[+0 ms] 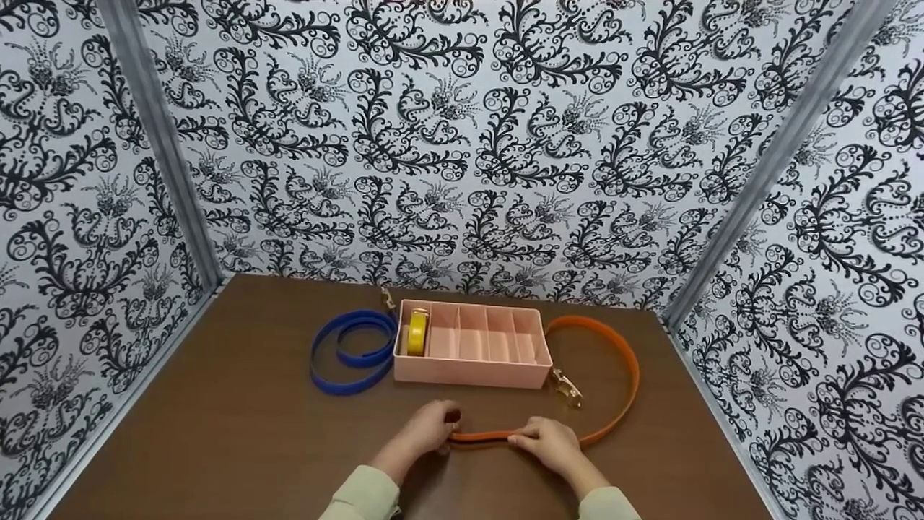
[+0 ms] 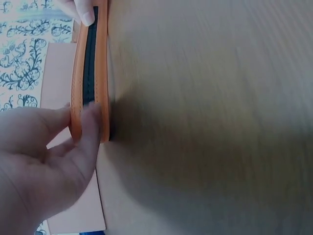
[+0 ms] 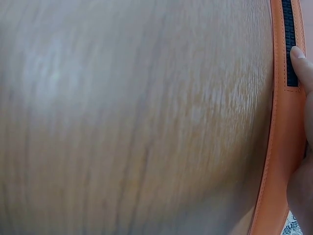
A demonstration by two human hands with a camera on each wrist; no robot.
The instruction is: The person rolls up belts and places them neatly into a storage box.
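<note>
An orange strap (image 1: 480, 436) with stitched edges curves across the front of the table and up to the right side of the pink box. My left hand (image 1: 426, 427) pinches its left end between thumb and fingers. To the right, my right hand (image 1: 550, 444) pinches the same strap, thumb on top. Between the hands, the left wrist view shows a black strip (image 2: 90, 58) set into the orange strap (image 2: 101, 63). In the right wrist view, the right thumb (image 3: 301, 63) presses beside that strip's end. A gold clasp (image 1: 567, 390) lies by the box's right front corner.
The pink divided box (image 1: 473, 373) stands behind the hands, a rolled yellow strap (image 1: 416, 338) in its leftmost compartment. A loosely coiled blue strap (image 1: 350, 388) lies left of it, near a gold clasp (image 1: 388, 297). Patterned walls (image 1: 447, 180) border the brown table (image 1: 253, 404).
</note>
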